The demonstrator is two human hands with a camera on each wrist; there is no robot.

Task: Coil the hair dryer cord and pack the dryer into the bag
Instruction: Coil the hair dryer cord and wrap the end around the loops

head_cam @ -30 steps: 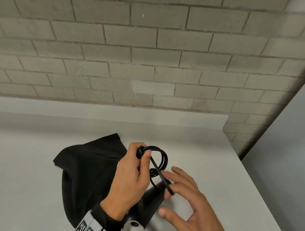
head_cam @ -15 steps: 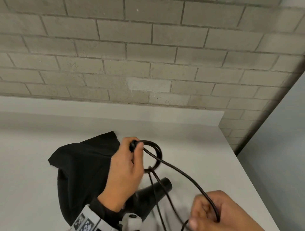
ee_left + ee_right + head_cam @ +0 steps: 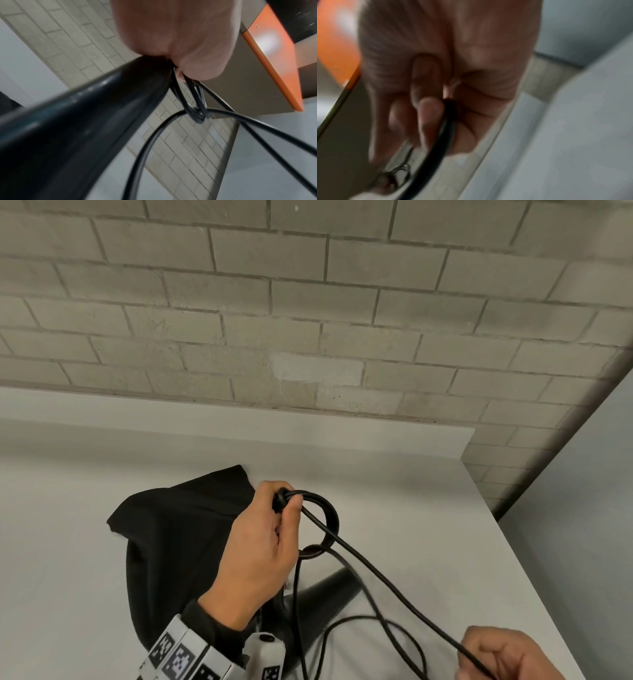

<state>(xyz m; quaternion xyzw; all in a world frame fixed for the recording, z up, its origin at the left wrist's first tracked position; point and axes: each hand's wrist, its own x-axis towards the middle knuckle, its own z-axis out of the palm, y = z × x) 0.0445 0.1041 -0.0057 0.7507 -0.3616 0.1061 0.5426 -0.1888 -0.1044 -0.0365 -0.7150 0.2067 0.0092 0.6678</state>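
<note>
Head view: on the white desk (image 3: 394, 491), near its middle, the left hand (image 3: 260, 553) is raised, thumb and fingers pinching a small coil of the thin black rubber cord (image 3: 325, 515). One strand runs taut toward the near right corner into the right hand (image 3: 496, 652), curled round it. The black glossy hair dryer (image 3: 325, 587) lies under the left hand, beside the black cloth bag (image 3: 178, 529), which is spread flat toward the left.

Left wrist view: only here the dryer's smooth barrel (image 3: 77, 128) shows close, touching the palm (image 3: 180, 33), with loops hanging below.

Right wrist view: blurred; fingers (image 3: 428, 119) are folded over the cord (image 3: 443, 135).
</note>
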